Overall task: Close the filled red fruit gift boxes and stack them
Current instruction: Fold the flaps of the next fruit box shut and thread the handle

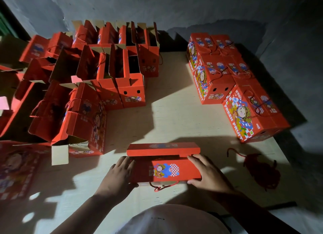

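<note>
Both hands, left hand [120, 172] and right hand [205, 172], fingers straight, press the ends of one red box [166, 170] on the table [174, 115].

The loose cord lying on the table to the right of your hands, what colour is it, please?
Dark red, seen in the head view: the loose cord.

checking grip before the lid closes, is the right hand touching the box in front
Touching. The head view shows the right hand with fingers laid on the top flap of the box.
</note>
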